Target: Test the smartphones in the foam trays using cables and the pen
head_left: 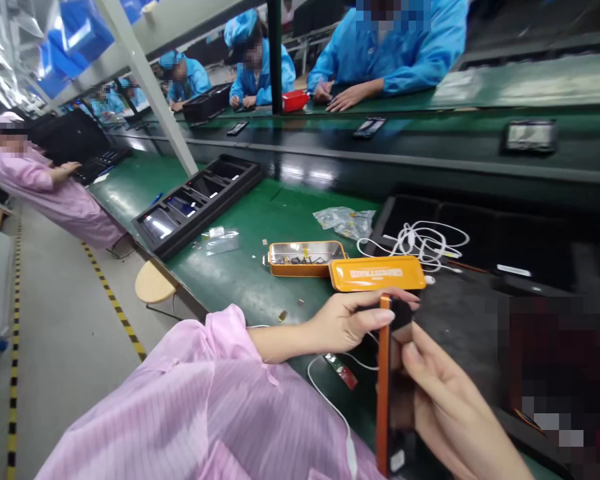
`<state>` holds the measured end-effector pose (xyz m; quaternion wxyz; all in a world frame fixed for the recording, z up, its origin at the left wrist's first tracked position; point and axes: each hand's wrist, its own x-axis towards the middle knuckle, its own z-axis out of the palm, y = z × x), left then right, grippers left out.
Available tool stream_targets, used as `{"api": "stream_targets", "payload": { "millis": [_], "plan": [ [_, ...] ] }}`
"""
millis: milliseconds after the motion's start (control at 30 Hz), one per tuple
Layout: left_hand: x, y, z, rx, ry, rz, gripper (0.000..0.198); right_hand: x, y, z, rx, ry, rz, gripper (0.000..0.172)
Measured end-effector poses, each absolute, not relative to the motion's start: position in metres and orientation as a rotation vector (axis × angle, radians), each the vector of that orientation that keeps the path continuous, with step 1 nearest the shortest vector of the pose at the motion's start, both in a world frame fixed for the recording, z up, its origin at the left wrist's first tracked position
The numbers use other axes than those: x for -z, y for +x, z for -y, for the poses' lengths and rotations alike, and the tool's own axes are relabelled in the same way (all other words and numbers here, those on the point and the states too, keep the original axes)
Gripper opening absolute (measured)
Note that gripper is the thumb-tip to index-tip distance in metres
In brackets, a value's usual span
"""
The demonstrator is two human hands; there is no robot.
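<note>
Both of my hands hold an orange-edged phone (386, 393) on edge, close to the camera at the bottom middle. My left hand (347, 321), in a pink sleeve, pinches the phone's top end with fingers closed round it. My right hand (450, 407) cradles the phone's dark face from the right, thumb pressed on it. Just beyond the phone lie an open orange tin (305, 259) with small parts inside and its orange lid (377, 273) on the green bench.
A tangle of white cable (423, 243) and clear plastic bags (345, 221) lie behind the tin. A long black tray of phones (197, 203) sits at left. Other workers in blue and pink smocks sit along the conveyor. A round stool (153, 283) stands below the bench edge.
</note>
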<state>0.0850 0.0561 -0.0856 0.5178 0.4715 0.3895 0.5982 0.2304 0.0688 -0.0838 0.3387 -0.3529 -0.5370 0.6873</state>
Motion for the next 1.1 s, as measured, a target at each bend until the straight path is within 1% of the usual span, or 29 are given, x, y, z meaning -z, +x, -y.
{"api": "stream_targets", "payload": {
  "millis": [67,167,233,300,333,400,433,500,533,600,700,767,867,1000,1100],
  "plan": [
    [0.088,0.091,-0.054,-1.484,1.056,-0.938,0.063,0.082,0.227,-0.066,-1.859,-0.943,1.344,0.040],
    [0.091,0.094,-0.052,-1.530,1.023,-0.984,0.069,0.079,0.224,-0.062,-1.858,-0.931,1.328,0.042],
    [0.093,0.091,-0.054,-1.488,1.071,-1.046,0.073,0.079,0.224,-0.061,-1.851,-0.953,1.329,0.044],
    [0.094,0.082,-0.057,-1.421,1.218,-1.148,0.073,0.081,0.229,-0.063,-1.812,-1.008,1.325,0.051],
    [0.093,0.076,-0.059,-1.393,1.331,-1.228,0.071,0.082,0.233,-0.066,-1.742,-1.051,1.329,0.055],
    [0.089,0.064,-0.063,-1.310,1.574,-1.486,0.065,0.086,0.244,-0.074,-1.483,-1.188,1.370,0.061],
    [0.086,0.057,-0.065,-1.219,1.670,-1.662,0.065,0.088,0.250,-0.079,-1.317,-1.280,1.408,0.064],
    [0.080,0.047,-0.069,-0.905,1.776,-1.998,0.074,0.090,0.261,-0.089,-1.018,-1.477,1.510,0.068],
    [0.077,0.044,-0.071,-0.721,1.800,-2.104,0.076,0.091,0.265,-0.093,-0.913,-1.576,1.573,0.067],
    [0.074,0.040,-0.075,-0.449,1.844,-2.190,0.074,0.090,0.269,-0.098,-0.786,-1.748,1.705,0.060],
    [0.072,0.042,-0.079,-0.340,1.916,-2.228,0.067,0.087,0.268,-0.099,-0.638,-1.887,1.861,0.046],
    [0.069,0.043,-0.076,-0.307,1.951,-2.259,0.065,0.083,0.264,-0.095,-0.548,-1.941,1.948,0.040],
    [0.060,0.033,-0.059,-0.381,1.978,-2.285,0.063,0.073,0.256,-0.086,-0.439,-2.059,2.068,0.041],
    [0.047,-0.009,-0.029,-0.813,1.881,-2.288,0.056,0.056,0.248,-0.075,-0.350,-2.167,2.155,0.048],
    [0.049,-0.048,-0.018,-0.975,1.819,-2.223,0.054,0.049,0.244,-0.073,-0.323,-2.206,2.173,0.052]
  ]
}}
